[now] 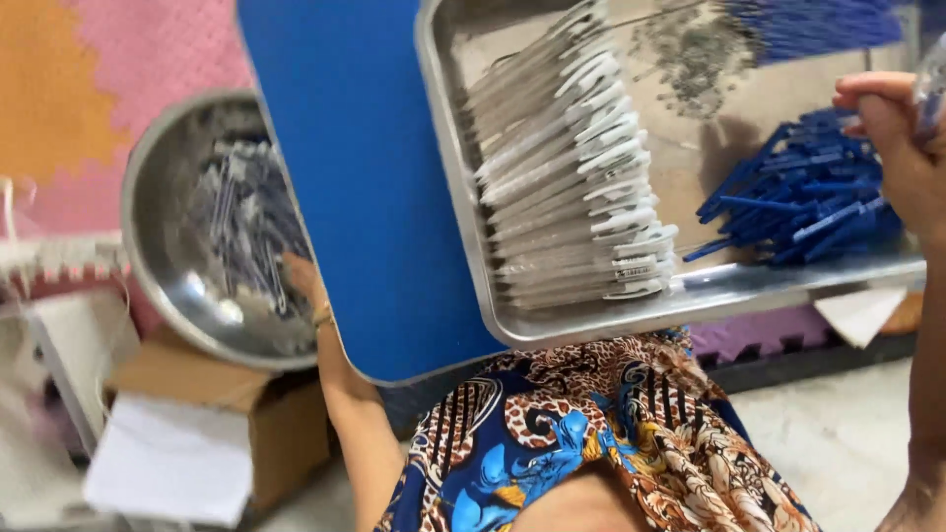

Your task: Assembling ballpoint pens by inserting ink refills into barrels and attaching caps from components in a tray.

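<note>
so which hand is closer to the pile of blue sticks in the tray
Right. The right hand is at the pile of blue sticks, just over its right edge; the left hand is far off in the round metal bowl.

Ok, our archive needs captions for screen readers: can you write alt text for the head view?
A person's left hand reaches into a round metal bowl of packaged pieces, while the right hand is raised over a metal tray on a blue table. The tray holds a row of clear packets and loose blue sticks.
</note>
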